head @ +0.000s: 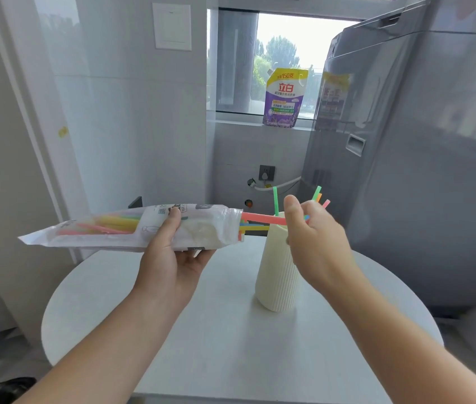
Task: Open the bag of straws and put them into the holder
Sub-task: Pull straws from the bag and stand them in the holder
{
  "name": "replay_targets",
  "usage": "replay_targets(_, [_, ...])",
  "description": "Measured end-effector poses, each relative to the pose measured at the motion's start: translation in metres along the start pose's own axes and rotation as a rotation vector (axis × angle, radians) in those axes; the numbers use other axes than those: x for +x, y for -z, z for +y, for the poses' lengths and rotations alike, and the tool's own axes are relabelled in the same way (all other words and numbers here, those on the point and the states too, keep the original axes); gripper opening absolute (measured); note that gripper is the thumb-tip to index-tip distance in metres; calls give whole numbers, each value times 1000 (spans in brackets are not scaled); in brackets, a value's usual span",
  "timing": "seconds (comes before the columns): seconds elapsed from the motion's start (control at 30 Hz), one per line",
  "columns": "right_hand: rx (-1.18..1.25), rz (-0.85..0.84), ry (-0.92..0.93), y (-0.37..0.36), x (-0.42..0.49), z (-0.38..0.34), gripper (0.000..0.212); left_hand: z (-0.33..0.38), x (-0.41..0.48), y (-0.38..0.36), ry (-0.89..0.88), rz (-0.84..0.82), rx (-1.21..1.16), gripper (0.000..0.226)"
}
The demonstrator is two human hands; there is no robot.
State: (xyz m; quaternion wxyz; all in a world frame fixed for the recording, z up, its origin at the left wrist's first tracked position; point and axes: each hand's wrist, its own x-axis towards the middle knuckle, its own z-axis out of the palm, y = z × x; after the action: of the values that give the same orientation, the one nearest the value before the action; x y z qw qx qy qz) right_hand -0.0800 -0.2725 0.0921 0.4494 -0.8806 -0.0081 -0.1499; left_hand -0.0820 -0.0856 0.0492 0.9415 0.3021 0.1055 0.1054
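Note:
My left hand holds a long plastic bag of coloured straws level above the round table, its open end facing right. Several straws stick out of that end. My right hand pinches a red straw that reaches from the bag's mouth to my fingers. A cream ribbed holder stands on the table just below and behind my right hand. Several straws stand in it, among them a green straw; more tips show past my fingers.
The round white table carries the holder alone. A grey washing machine stands close on the right. A purple detergent pouch sits on the window sill behind. A white wall and door frame stand to the left.

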Motion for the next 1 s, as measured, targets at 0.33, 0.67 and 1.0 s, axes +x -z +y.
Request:
replay_targets(0.33, [756,-209,-562,-43,-22,11,37,-5,-9,-7,-220,-167,389,52])
replay_targets(0.67, [661,-92,-414,-41,-14,21,29,-11,-5,-4,-177,-86,294,52])
replay_targets(1.0, [356,-5,-110,-28,-9,20,32,-12,-2,4,-32,-24,156,21])
